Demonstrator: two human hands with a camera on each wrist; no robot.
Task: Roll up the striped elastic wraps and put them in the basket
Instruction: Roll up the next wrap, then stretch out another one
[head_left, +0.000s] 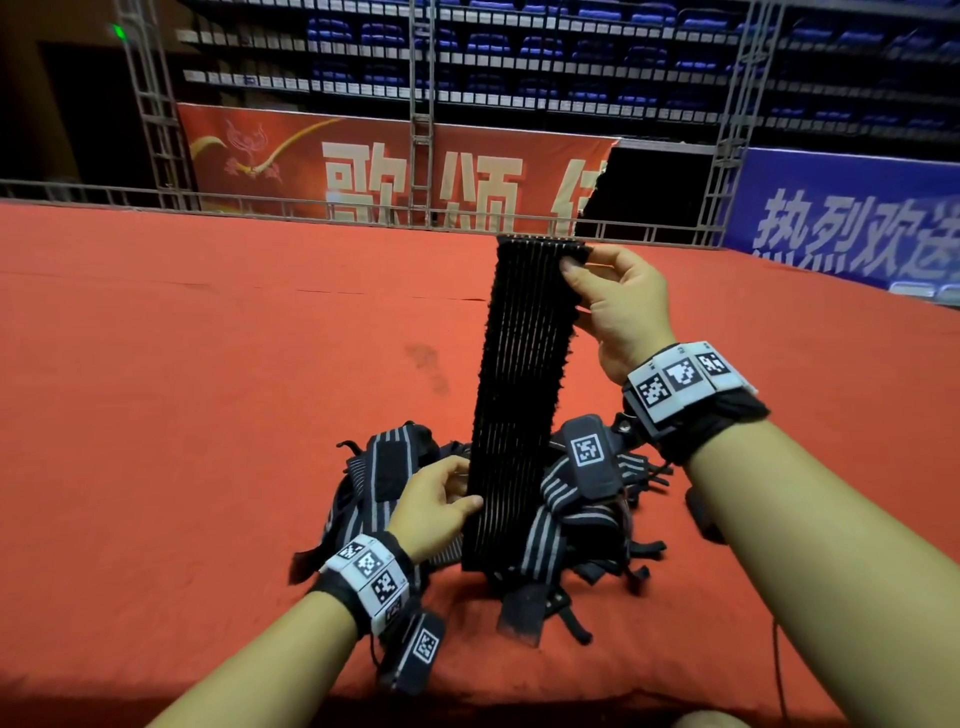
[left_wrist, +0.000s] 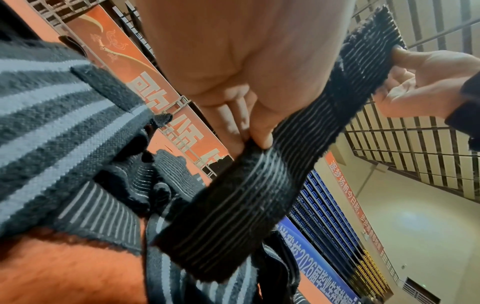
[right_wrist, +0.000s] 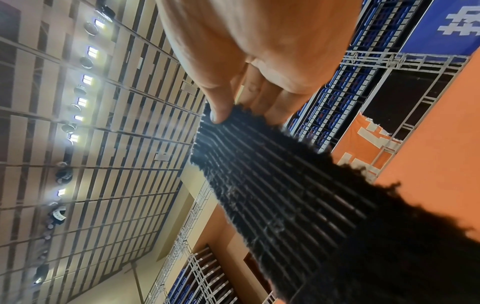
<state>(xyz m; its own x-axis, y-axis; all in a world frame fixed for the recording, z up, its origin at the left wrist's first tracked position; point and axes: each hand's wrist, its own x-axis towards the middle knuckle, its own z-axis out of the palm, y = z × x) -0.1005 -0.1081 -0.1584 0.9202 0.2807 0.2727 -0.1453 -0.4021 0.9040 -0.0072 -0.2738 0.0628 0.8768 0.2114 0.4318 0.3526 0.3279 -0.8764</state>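
Right hand (head_left: 618, 306) pinches the top corner of one striped wrap (head_left: 519, 405), thumb in front, fingers behind. Left hand (head_left: 441, 504) grips the same wrap low down, thumb across its left edge. Both hands clamped on it, well apart along its length.

Wrap location: held up in the air directly over the pile of wraps (head_left: 582, 514), which sits on the red cloth (head_left: 182, 364). Its lower end hangs down onto the near side of the pile.

Orientation: long axis close to vertical, top leaning slightly away from the person. Stripes run lengthwise. Flat face toward the head camera, no twist visible.

Risks, my read:
- Right-hand hold is only a corner pinch. Elastic under tension could snap out and drop back into the pile.
- Lower end touches the pile; fuzzy edges and fastener patches there could snag and drag a second wrap up.
- Starting the roll skewed would make it cone out, since the strip is long and narrow.
- No basket in any view, so the drop-off spot can't be judged.
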